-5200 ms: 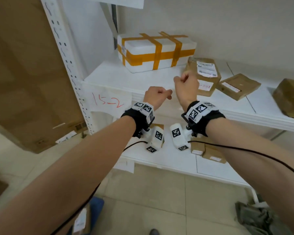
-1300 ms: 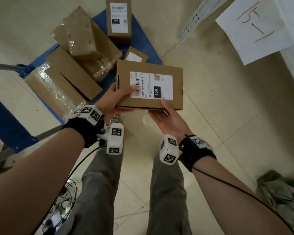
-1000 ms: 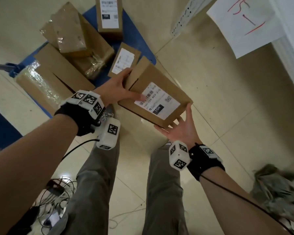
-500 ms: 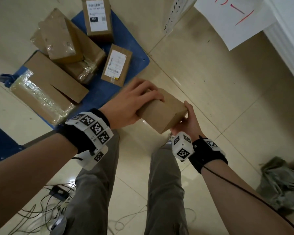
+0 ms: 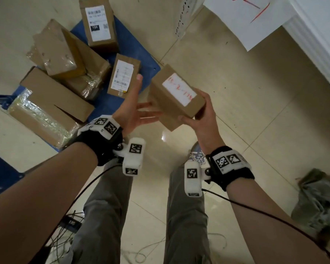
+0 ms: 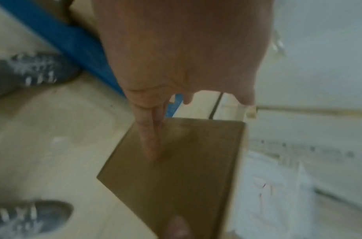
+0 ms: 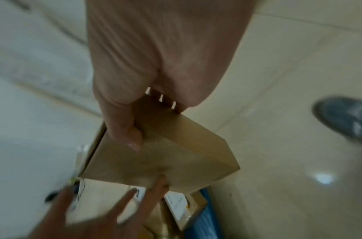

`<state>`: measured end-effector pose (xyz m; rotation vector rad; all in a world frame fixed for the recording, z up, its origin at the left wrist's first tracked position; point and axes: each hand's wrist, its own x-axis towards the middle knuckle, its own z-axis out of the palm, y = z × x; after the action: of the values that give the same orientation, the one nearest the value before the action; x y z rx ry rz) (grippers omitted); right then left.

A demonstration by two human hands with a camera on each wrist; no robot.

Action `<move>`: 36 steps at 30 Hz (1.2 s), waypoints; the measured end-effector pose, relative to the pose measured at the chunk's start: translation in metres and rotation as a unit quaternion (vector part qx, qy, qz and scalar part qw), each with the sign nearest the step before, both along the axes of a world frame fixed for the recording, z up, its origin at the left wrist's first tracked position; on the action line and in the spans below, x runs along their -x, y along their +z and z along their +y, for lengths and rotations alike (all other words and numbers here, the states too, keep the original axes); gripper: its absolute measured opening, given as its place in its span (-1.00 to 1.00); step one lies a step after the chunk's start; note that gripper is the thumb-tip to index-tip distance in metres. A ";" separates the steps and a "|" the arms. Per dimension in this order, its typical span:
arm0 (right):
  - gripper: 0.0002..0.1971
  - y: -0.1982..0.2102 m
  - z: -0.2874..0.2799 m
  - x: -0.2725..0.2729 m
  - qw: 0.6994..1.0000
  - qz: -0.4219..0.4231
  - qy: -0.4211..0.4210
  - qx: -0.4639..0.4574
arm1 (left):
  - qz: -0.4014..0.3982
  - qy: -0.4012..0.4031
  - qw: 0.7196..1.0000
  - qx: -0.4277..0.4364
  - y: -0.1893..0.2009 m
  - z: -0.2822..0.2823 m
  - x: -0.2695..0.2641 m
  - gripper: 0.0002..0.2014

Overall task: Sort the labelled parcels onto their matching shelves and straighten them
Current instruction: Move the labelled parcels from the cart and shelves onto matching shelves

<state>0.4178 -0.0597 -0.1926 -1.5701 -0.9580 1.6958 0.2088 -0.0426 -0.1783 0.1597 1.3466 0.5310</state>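
I hold a brown cardboard parcel (image 5: 176,96) above the floor, its white label with red handwriting (image 5: 179,89) facing up. My right hand (image 5: 200,113) grips its near end, thumb on one face (image 7: 133,137) and fingers curled round the far side. My left hand (image 5: 139,109) is open with straight fingers (image 6: 149,137) touching the parcel's brown underside (image 6: 176,169). More brown parcels lie on a blue cart (image 5: 126,46) at upper left, two with printed labels (image 5: 97,21) (image 5: 123,77).
A white shelf edge (image 5: 316,39) with a hanging paper sign in red writing (image 5: 250,18) runs along the upper right. A grey cloth heap (image 5: 320,202) lies on the tiled floor at right. Cables (image 5: 65,235) trail by my feet and legs.
The parcel has been turned over, so the handwritten label now faces up. My left hand has come off its top and now touches it from below with flat fingers; my right hand keeps its grip.
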 end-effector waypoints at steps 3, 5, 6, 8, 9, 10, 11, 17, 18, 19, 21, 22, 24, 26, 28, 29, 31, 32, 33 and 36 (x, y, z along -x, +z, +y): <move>-0.21 0.001 -0.002 -0.002 0.986 -0.070 0.122 -0.087 | -0.039 0.039 0.998 0.021 0.001 0.002 -0.005 -0.31; -0.21 0.002 -0.003 -0.005 0.976 -0.091 0.161 -0.112 | -0.025 0.054 0.997 0.049 0.004 0.005 -0.010 -0.38; -0.21 0.002 -0.004 -0.009 0.973 -0.099 0.170 -0.119 | -0.019 0.063 0.996 0.061 0.007 0.007 -0.012 -0.42; -0.21 0.004 -0.005 -0.015 0.969 -0.108 0.187 -0.121 | -0.006 0.066 0.995 0.081 0.012 0.010 -0.015 -0.45; -0.22 0.006 -0.005 -0.019 0.967 -0.111 0.194 -0.120 | 0.002 0.058 0.995 0.085 0.013 0.012 -0.018 -0.49; -0.23 0.008 -0.004 -0.023 0.966 -0.113 0.201 -0.121 | 0.013 0.051 0.995 0.086 0.013 0.013 -0.020 -0.56; -0.24 0.009 -0.004 -0.026 0.964 -0.115 0.206 -0.122 | 0.020 0.046 0.995 0.088 0.014 0.013 -0.023 -0.64; -0.14 0.007 -0.004 -0.048 0.974 -0.105 0.177 -0.093 | -0.002 0.020 0.996 0.092 0.019 0.017 -0.043 -0.71; -0.10 0.006 -0.005 -0.051 0.977 -0.104 0.160 -0.089 | -0.007 0.018 0.995 0.094 0.020 0.018 -0.046 -0.66; -0.08 0.005 -0.006 -0.056 0.981 -0.107 0.139 -0.084 | -0.012 0.012 0.996 0.092 0.021 0.019 -0.051 -0.60; -0.10 0.008 -0.007 -0.063 0.988 -0.108 0.087 -0.063 | -0.023 0.004 0.997 0.080 0.025 0.019 -0.061 -0.56; -0.13 0.012 -0.008 -0.066 0.991 -0.108 0.053 -0.051 | -0.026 -0.001 0.997 0.071 0.028 0.021 -0.067 -0.58; -0.24 0.022 -0.009 -0.075 0.994 -0.097 -0.037 -0.018 | -0.031 -0.012 0.998 0.051 0.037 0.025 -0.081 -0.61; -0.37 0.037 -0.008 -0.087 0.989 -0.056 -0.134 0.028 | -0.039 -0.037 0.998 0.031 0.051 0.032 -0.093 -0.58; -0.57 0.062 -0.001 -0.102 0.977 -0.021 -0.195 0.079 | -0.032 -0.070 0.997 0.008 0.071 0.039 -0.108 -0.57; -0.64 0.076 0.004 -0.109 0.972 -0.008 -0.212 0.102 | -0.027 -0.080 0.996 0.000 0.085 0.042 -0.115 -0.57; -0.66 0.115 0.014 -0.129 0.965 0.016 -0.227 0.129 | -0.020 -0.103 0.994 -0.015 0.120 0.050 -0.134 -0.57; -0.65 0.135 0.019 -0.137 0.965 0.024 -0.222 0.134 | -0.019 -0.111 0.993 -0.023 0.139 0.054 -0.142 -0.57; -0.64 0.151 0.023 -0.143 0.968 0.025 -0.209 0.137 | -0.018 -0.116 0.993 -0.029 0.154 0.058 -0.149 -0.57; -0.64 0.213 0.034 -0.163 0.977 0.022 -0.173 0.119 | -0.010 -0.140 0.988 -0.061 0.208 0.073 -0.174 -0.58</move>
<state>0.5811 -0.0262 0.0207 -1.7282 -0.4359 1.6297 0.3830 0.0304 0.0302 0.4364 1.2465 0.3761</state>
